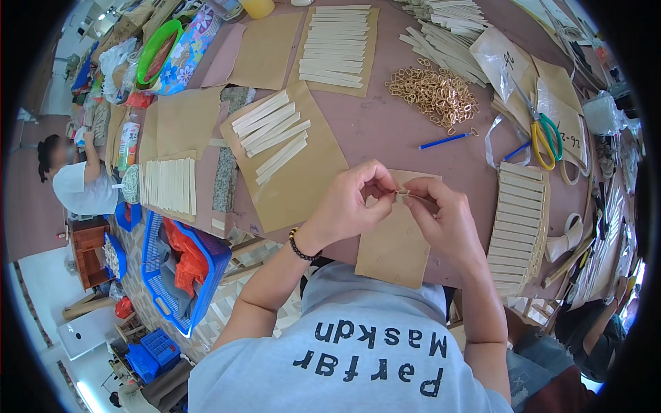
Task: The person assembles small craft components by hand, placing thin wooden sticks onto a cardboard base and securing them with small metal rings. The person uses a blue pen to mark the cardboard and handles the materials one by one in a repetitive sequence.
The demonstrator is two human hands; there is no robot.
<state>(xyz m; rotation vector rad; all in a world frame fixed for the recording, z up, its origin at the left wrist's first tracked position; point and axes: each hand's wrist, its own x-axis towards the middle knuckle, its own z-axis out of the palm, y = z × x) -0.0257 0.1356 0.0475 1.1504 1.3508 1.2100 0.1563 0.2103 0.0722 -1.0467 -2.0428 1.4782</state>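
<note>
My left hand (361, 203) and my right hand (444, 217) meet over the near middle of the table, fingertips pinched together. Between them is a small cream strip (402, 195), mostly covered by the fingers; whether a ring is on it I cannot make out. A brown paper sheet (392, 251) lies under both hands, overhanging the near table edge. Left of them, another brown sheet (313, 168) carries several cream strips (270, 124). A heap of gold oblong rings (434, 93) lies beyond my hands, with a blue pen (443, 141) just below it.
Rows of strips lie on a sheet (520, 230) at right and on one (372, 62) at the back. Scissors (544, 141) with yellow and green handles rest on plastic-wrapped packets. Left, a blue basket (155, 275) stands below the table edge; another person (79, 175) sits beyond.
</note>
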